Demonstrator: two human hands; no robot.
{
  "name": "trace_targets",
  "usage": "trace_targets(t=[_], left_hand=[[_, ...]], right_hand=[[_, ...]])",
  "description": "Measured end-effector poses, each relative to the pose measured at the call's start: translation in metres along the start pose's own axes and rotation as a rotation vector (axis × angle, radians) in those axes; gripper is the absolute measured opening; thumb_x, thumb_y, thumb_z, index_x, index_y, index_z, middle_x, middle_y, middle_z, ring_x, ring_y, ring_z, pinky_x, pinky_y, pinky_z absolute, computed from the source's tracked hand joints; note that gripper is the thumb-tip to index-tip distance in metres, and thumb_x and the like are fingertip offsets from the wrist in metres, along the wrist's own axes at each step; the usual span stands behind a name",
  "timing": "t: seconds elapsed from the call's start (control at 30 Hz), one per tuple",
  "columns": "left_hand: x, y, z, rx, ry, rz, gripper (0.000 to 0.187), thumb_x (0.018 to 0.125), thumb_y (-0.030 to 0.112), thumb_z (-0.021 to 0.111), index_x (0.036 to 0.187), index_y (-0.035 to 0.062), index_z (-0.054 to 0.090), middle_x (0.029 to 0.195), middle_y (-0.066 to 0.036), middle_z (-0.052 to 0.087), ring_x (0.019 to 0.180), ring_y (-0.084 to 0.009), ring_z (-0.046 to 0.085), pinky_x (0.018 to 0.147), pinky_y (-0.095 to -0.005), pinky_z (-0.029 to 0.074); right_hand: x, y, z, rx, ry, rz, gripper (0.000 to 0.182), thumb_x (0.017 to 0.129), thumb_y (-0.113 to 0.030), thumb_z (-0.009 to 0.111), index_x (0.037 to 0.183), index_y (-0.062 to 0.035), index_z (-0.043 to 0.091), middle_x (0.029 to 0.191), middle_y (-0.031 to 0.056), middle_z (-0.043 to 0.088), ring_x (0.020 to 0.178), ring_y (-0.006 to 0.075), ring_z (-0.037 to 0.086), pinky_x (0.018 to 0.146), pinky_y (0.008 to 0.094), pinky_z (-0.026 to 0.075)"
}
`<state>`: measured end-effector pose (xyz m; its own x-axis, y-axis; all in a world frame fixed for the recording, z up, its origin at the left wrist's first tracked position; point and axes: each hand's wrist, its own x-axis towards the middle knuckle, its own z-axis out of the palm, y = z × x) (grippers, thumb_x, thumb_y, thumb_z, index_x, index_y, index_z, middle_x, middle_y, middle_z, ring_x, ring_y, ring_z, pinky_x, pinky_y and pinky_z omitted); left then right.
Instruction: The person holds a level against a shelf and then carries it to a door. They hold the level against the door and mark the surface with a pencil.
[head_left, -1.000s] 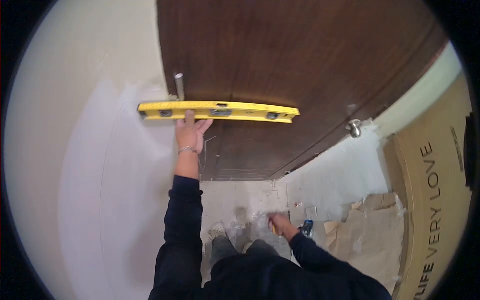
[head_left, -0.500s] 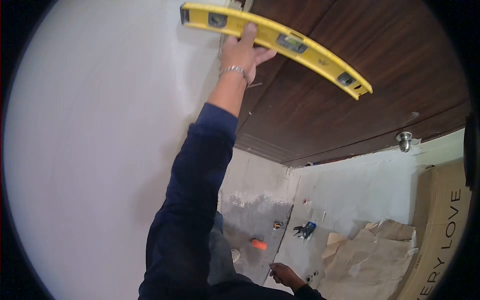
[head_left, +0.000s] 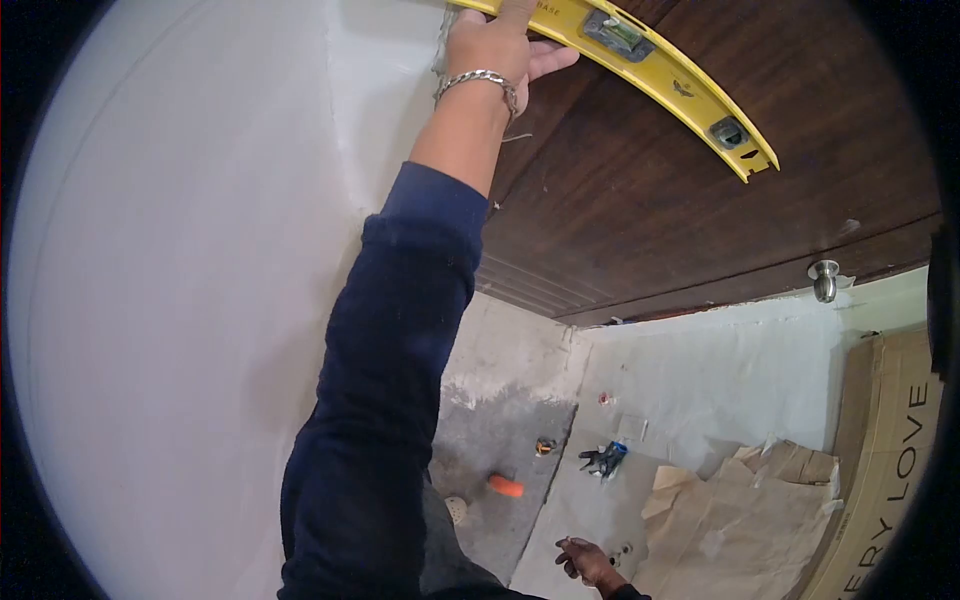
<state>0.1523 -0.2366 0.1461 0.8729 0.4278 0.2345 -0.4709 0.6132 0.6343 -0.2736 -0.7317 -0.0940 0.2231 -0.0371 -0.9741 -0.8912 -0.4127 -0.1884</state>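
A yellow spirit level [head_left: 660, 75] lies against the dark brown wooden door at the top, its left end cut off by the frame edge. My left hand [head_left: 495, 50], with a chain bracelet [head_left: 478, 78] at the wrist, grips it. The thumb lies over its face and other fingers show below its lower edge. Low in the view, my right hand [head_left: 588, 562] hangs over the floor with fingers curled; whether it holds something small cannot be made out.
The brown door [head_left: 620, 220] has a round metal knob [head_left: 824, 280]. A white wall [head_left: 180, 300] stands at left. On the floor lie an orange object [head_left: 505, 486], a black glove [head_left: 603, 460], a tape-measure-like item [head_left: 545, 446] and torn brown paper [head_left: 730, 510]. A cardboard box [head_left: 880, 450] stands at right.
The level and my left hand have shifted up and to the right in view, taking the level's left end out of frame. My right hand has moved slightly right.
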Motion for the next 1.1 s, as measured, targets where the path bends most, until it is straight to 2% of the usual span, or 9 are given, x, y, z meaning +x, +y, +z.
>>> trace_targets(t=[0.07, 0.13, 0.47, 0.57, 0.63, 0.67, 0.73, 0.87, 1.1], left_hand=[[0.004, 0.0, 0.002, 0.02, -0.008, -0.004, 0.051, 0.097, 0.026, 0.055, 0.137, 0.0034, 0.032, 0.131, -0.019, 0.045, 0.108, -0.0449, 0.052, 0.077, -0.0422, 0.059], [0.01, -0.007, -0.001, 0.026, 0.07, 0.027, 0.047, 0.093, 0.026, 0.059, 0.121, -0.0065, 0.039, 0.109, -0.024, 0.054, 0.089, -0.0382, 0.064, 0.065, -0.04, 0.063], [0.015, -0.007, 0.0, 0.067, 0.033, -0.009, 0.053, 0.093, 0.034, 0.059, 0.121, -0.0061, 0.038, 0.117, -0.025, 0.05, 0.098, -0.0432, 0.06, 0.072, -0.0432, 0.062], [0.016, -0.009, -0.001, 0.076, 0.025, -0.017, 0.058, 0.091, 0.037, 0.06, 0.122, -0.005, 0.036, 0.121, -0.024, 0.048, 0.099, -0.044, 0.059, 0.073, -0.0434, 0.062], [0.017, -0.009, -0.003, 0.069, 0.031, -0.027, 0.059, 0.091, 0.038, 0.061, 0.123, -0.005, 0.036, 0.121, -0.024, 0.048, 0.099, -0.0439, 0.06, 0.073, -0.0437, 0.062], [0.016, -0.008, -0.003, 0.069, 0.031, -0.026, 0.059, 0.091, 0.038, 0.061, 0.123, -0.005, 0.036, 0.121, -0.024, 0.048, 0.099, -0.0439, 0.06, 0.073, -0.0437, 0.062], [0.015, -0.006, -0.001, 0.053, 0.007, -0.05, 0.067, 0.085, 0.04, 0.066, 0.125, -0.004, 0.034, 0.118, -0.02, 0.05, 0.094, -0.0363, 0.063, 0.074, -0.04, 0.062], [0.013, -0.005, 0.001, 0.053, 0.05, -0.047, 0.066, 0.085, 0.04, 0.066, 0.124, -0.0045, 0.036, 0.117, -0.02, 0.052, 0.095, -0.0374, 0.062, 0.074, -0.0403, 0.062], [0.015, -0.007, -0.001, 0.037, 0.057, -0.049, 0.058, 0.09, 0.036, 0.062, 0.123, -0.0044, 0.037, 0.116, -0.022, 0.052, 0.093, -0.0387, 0.063, 0.07, -0.041, 0.063]], right_hand=[[0.002, -0.017, 0.001, 0.0, 0.024, -0.049, 0.044, 0.095, -0.04, 0.055, 0.115, -0.0013, 0.058, 0.08, 0.0101, 0.063, 0.051, 0.0108, 0.047, 0.046, 0.0267, 0.037], [-0.001, -0.039, 0.007, -0.003, 0.066, -0.135, 0.035, 0.097, -0.033, 0.052, 0.11, -0.0015, 0.06, 0.074, 0.0086, 0.06, 0.048, 0.0112, 0.045, 0.043, 0.0272, 0.037], [0.016, -0.064, 0.023, 0.104, 0.032, -0.341, 0.032, 0.097, -0.032, 0.053, 0.108, -0.0032, 0.063, 0.073, 0.0048, 0.06, 0.059, 0.0119, 0.053, 0.054, 0.0265, 0.044], [0.011, -0.082, 0.022, -0.058, 0.142, -0.39, 0.033, 0.096, -0.032, 0.054, 0.105, -0.0023, 0.066, 0.074, 0.0017, 0.058, 0.066, 0.0106, 0.053, 0.062, 0.0254, 0.045], [-0.003, -0.105, 0.023, -0.177, 0.329, -0.7, 0.033, 0.095, -0.033, 0.056, 0.098, -0.0014, 0.067, 0.073, -0.0006, 0.056, 0.068, 0.0088, 0.05, 0.063, 0.025, 0.042], [0.001, -0.11, 0.012, -0.268, 0.378, -0.695, 0.034, 0.094, -0.033, 0.058, 0.092, -0.0003, 0.066, 0.072, -0.0012, 0.055, 0.068, 0.0085, 0.048, 0.062, 0.0257, 0.04], [-0.028, -0.154, 0.01, -0.193, 0.448, -0.859, 0.035, 0.093, -0.035, 0.058, 0.089, -0.0007, 0.066, 0.066, 0.0027, 0.054, 0.064, 0.0139, 0.049, 0.06, 0.0316, 0.042], [-0.07, -0.236, -0.009, -0.19, 0.593, -0.95, 0.034, 0.094, -0.033, 0.058, 0.084, -0.0008, 0.064, 0.067, 0.001, 0.056, 0.067, 0.0114, 0.051, 0.062, 0.0278, 0.043], [-0.157, -0.391, -0.04, -0.23, 0.782, -1.429, 0.036, 0.1, -0.03, 0.044, 0.099, -0.0002, 0.064, 0.093, 0.0069, 0.063, 0.087, 0.0182, 0.059, 0.081, 0.0314, 0.045]])
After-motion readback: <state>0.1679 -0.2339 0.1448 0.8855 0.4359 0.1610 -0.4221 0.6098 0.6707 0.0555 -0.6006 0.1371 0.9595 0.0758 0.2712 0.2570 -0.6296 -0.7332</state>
